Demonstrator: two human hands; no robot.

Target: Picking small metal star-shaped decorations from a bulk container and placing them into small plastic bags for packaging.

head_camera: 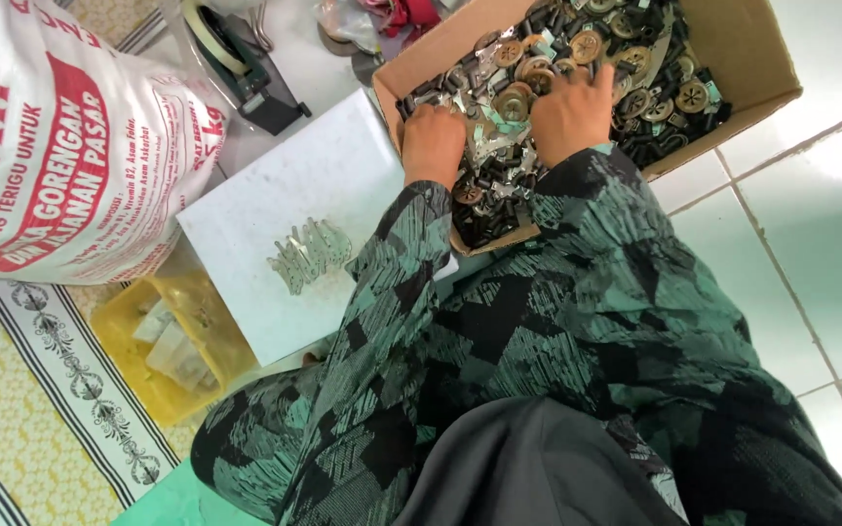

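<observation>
both hands, left hand [433, 144] and right hand [571, 112], dug knuckles-up into the cardboard box [745, 44] of small metal parts [538, 68], sifting, can't tell what they're gripping

The cardboard box [743, 44] is plain brown, and the parts [538, 68] in it are black, silvery and brassy tan. The sleeves [538, 292] carry a patchwork of black and dull green with fine pale hatching, over a white board [275, 195] and pale floor tiles [811, 244]. The sack [60, 146] is white with red lettering, the tub [138, 360] yellow, and the mat [12, 409] cream with a black scrolled border.
</observation>
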